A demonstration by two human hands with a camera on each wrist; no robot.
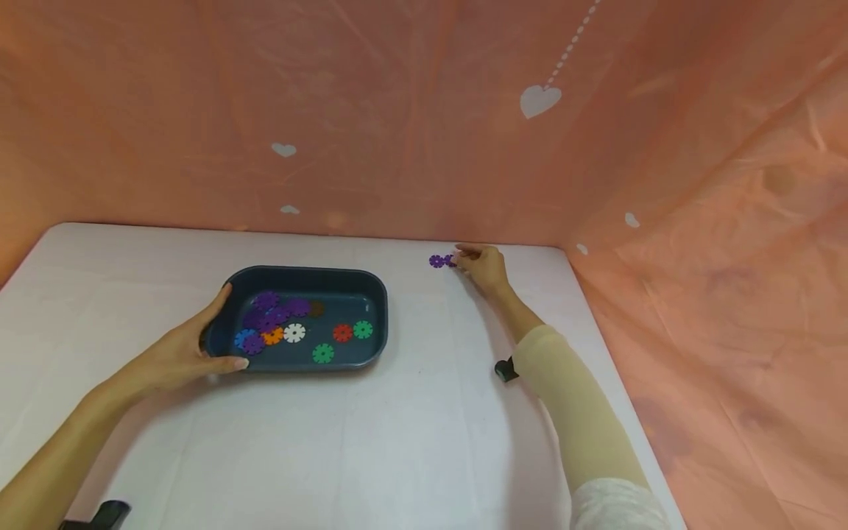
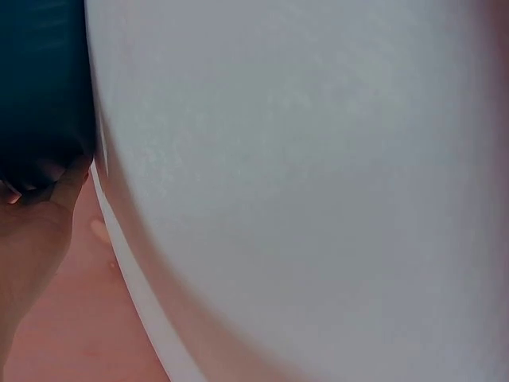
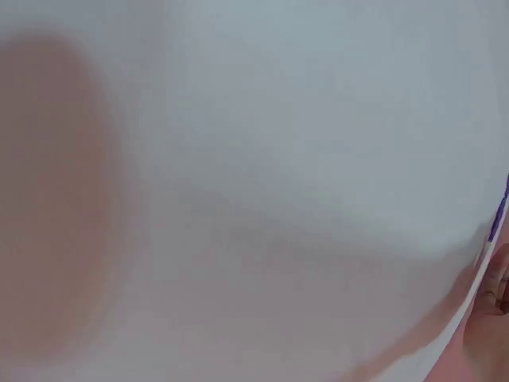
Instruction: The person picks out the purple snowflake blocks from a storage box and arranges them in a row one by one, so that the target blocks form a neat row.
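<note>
A dark blue tray [image 1: 311, 271] sits left of centre on the white table [image 1: 424, 442], with several coloured gear-shaped discs [image 1: 294, 333] inside it. My left hand [image 1: 205, 342] grips the tray's left end, thumb along the near wall and fingers over the far corner. The left wrist view shows that hand [image 2: 40, 215] against the tray's dark wall [image 2: 40, 79]. Far back right, my right hand [image 1: 464, 259] pinches one of two purple discs [image 1: 436, 260] lying on the table. In the right wrist view, only a purple sliver [image 3: 499, 215] and a fingertip [image 3: 493, 278] show at the edge.
An orange sheet with white hearts [image 1: 539, 99] walls in the table at the back and right. A small black object [image 1: 506, 369] lies beside my right forearm, and another [image 1: 99, 514] sits at the bottom left. The table's right edge runs close to my right arm.
</note>
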